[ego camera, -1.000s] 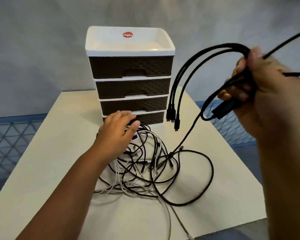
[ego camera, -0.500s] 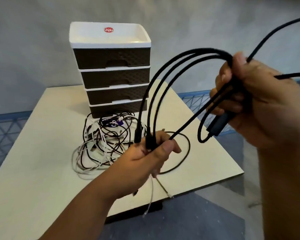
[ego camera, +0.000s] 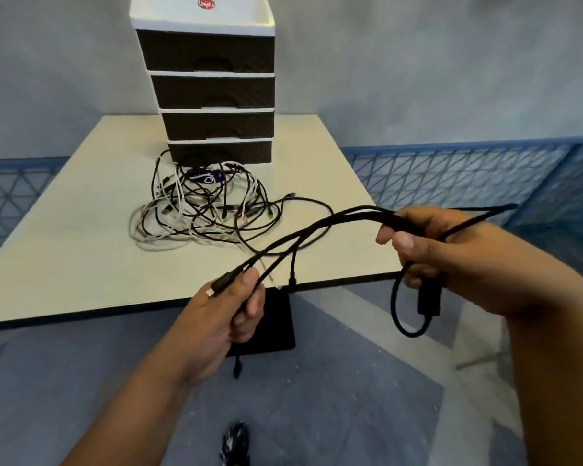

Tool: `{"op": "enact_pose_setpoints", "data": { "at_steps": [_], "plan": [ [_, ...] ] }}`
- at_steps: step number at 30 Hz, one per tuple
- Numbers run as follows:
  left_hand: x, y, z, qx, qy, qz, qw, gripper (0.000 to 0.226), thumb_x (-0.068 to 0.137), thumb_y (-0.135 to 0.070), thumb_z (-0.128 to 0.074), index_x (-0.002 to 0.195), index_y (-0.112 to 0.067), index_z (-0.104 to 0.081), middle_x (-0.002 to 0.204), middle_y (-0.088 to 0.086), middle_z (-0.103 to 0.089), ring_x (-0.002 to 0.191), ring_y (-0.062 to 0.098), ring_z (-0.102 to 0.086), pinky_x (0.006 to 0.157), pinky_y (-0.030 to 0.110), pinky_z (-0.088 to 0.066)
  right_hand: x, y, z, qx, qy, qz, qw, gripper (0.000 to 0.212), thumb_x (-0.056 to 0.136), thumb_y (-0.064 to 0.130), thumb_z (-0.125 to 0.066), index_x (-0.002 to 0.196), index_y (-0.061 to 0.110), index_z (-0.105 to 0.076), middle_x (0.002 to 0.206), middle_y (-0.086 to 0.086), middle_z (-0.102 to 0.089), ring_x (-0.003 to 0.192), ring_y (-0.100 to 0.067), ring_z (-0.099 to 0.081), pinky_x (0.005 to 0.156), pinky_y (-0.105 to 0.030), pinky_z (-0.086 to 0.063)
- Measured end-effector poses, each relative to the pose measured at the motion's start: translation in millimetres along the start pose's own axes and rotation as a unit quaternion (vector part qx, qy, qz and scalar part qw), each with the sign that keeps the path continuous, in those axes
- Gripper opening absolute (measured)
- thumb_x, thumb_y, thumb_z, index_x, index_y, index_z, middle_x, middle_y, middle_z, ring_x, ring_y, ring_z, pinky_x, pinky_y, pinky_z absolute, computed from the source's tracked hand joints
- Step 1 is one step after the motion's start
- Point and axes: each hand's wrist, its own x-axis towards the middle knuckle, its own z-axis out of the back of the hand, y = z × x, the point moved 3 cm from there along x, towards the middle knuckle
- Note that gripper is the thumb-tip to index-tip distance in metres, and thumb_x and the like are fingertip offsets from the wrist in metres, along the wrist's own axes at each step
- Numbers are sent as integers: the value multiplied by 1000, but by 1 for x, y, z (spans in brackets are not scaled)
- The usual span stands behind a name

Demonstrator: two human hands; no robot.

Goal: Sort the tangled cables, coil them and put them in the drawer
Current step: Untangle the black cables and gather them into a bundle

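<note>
The person stands at the near edge of the tabletop (ego camera: pixel 81 264) with one black multi-headed cable (ego camera: pixel 317 230) pulled clear of the pile and stretched between both hands. The right hand (ego camera: pixel 451 260) is closed round the thick trunk of it, with a loop and a chunky plug hanging below the fist. The left hand (ego camera: pixel 229 307) pinches two of the branch ends, one plug lying across the knuckles; a third branch dangles free just beside it. Held taut like this, I'd judge, the branches can be gathered straight before coiling starts.

The rest of the tangle (ego camera: pixel 206 210), black and white cables mixed, lies on the tabletop right in front of the drawer unit (ego camera: pixel 209 92). All four drawers look closed, so nothing has gone in yet. One thin black cable from the pile loops out toward the held one; whether the two are still caught together I can't make out from here.

Half a second back the right hand held the cable high, its branches arching down to the left hand. Now both hands have dropped low and toward the person's body, off the tabletop's edge, and the cable runs nearly flat between them. The pile itself seems unmoved.
</note>
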Motion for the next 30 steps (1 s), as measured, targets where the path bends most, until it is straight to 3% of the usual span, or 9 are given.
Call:
{"op": "enact_pose_setpoints", "data": {
  "at_steps": [3, 7, 11, 14, 16, 19, 24, 27, 30],
  "plan": [
    [-23, 10, 5, 31, -10, 0, 999, 54, 73, -64, -73, 58, -17, -50, 54, -3, -26, 47, 11, -18, 46, 22, -19, -31, 1, 5, -38, 60, 17, 997, 69, 60, 58, -85, 112, 16, -68, 72, 5, -51, 65, -10, -48, 62, -28, -43],
    [-50, 28, 23, -47, -76, 17, 996, 56, 60, -64, -83, 57, -16, -55, 52, -6, -27, 43, 6, -20, 44, 23, -16, -54, -1, 2, -248, 132, -28, 959, 43, 78, 46, -77, 118, 39, -63, 75, -9, -42, 64, -22, -43, 58, -34, -44],
    [-74, 61, 58, -77, -235, 4, 969, 48, 83, -55, -62, 54, -19, -49, 50, -7, -27, 45, 8, -10, 39, 21, -14, -57, -28, 6, -383, 129, -118, 907, 31, 86, 39, -71, 113, 44, -58, 65, 6, -43, 55, -5, -42, 54, -25, -40],
    [-99, 88, 83, 49, -322, 75, 943, 50, 87, -54, -48, 58, -15, -41, 52, -2, -22, 46, 11, -12, 45, 26, -14, -51, -41, 11, -452, 61, -173, 873, 8, 96, 41, -56, 101, 40, -61, 81, 12, -60, 65, -3, -52, 60, -19, -41],
    [-114, 104, 88, 187, -320, 142, 918, 52, 88, -56, -47, 60, -12, -41, 52, 1, -27, 46, 13, -23, 51, 29, -19, -46, -46, 15, -467, 5, -177, 866, 17, 100, 39, -48, 91, 38, -62, 93, 7, -64, 71, -5, -55, 62, -23, -41],
    [-128, 132, 86, 317, -281, 193, 885, 52, 95, -51, -45, 60, -12, -49, 56, 3, -43, 56, 17, -40, 60, 30, -31, -39, -47, 18, -422, -74, -136, 893, 25, 102, 32, -45, 87, 30, -64, 78, 4, -59, 68, -13, -53, 62, -29, -41],
    [-124, 167, 80, 452, -130, 326, 820, 43, 103, -46, -38, 77, -15, -54, 66, -2, -50, 58, 10, -46, 56, 21, -37, -34, -45, -3, -145, -123, -82, 978, 27, 104, 19, -41, 91, 8, -62, 57, -1, -42, 55, -18, -44, 56, -32, -41],
    [-107, 172, 66, 532, -48, 304, 789, 27, 105, -34, -39, 96, -15, -57, 94, 4, -57, 89, 19, -58, 72, 25, -41, -31, -42, -29, -34, -101, -44, 993, 26, 104, 16, -39, 95, 1, -58, 55, 0, -42, 50, -15, -47, 56, -28, -42],
    [-81, 142, 40, 495, -127, 188, 839, 20, 103, -29, -45, 92, -21, -61, 94, 0, -59, 88, 16, -58, 74, 23, -40, -25, -45, -51, 22, -94, -23, 995, 24, 104, 15, -41, 98, 0, -58, 55, 1, -40, 49, -15, -43, 55, -29, -40]
  ]
}}
